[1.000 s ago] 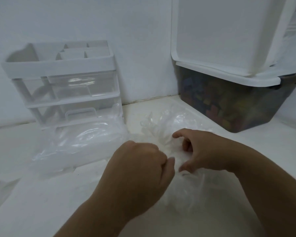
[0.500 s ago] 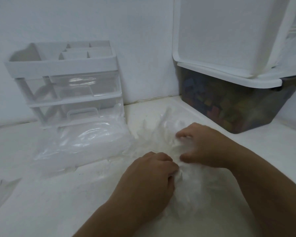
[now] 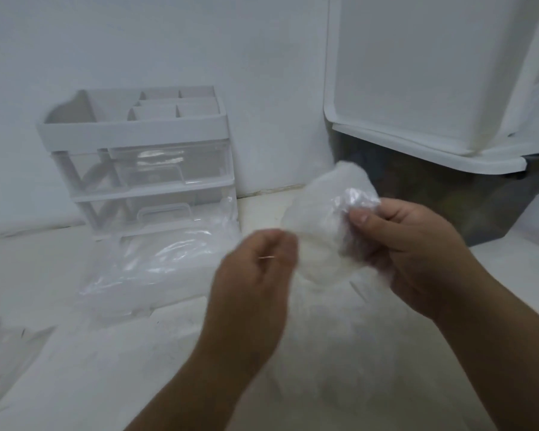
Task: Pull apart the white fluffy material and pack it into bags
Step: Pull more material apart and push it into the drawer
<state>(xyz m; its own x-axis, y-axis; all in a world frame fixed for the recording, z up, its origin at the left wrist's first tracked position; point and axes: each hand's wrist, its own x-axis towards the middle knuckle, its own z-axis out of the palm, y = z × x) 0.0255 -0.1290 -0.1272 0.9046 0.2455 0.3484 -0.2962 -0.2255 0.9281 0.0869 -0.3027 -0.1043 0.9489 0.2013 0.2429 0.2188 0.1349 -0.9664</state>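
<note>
A small clear plastic bag [image 3: 321, 231] stuffed with white fluffy material hangs in the air above the table. My right hand [image 3: 417, 253] grips its right side, with the thumb over crumpled plastic at the top. My left hand [image 3: 255, 275] is blurred by motion; its curled fingers meet the bag's left edge and seem to pinch it. More white fluff [image 3: 333, 331] lies on the table under my hands.
A flat pile of clear bags [image 3: 156, 269] lies to the left, in front of a white drawer organiser [image 3: 137, 160] against the wall. At the back right stands a dark bin [image 3: 442, 206] under a white lid [image 3: 423, 150]. More plastic lies at the far left edge [image 3: 0, 346].
Both hands have risen from the table, lifting the stuffed bag into the air. Before, they were pressing into the fluff and plastic on the table.
</note>
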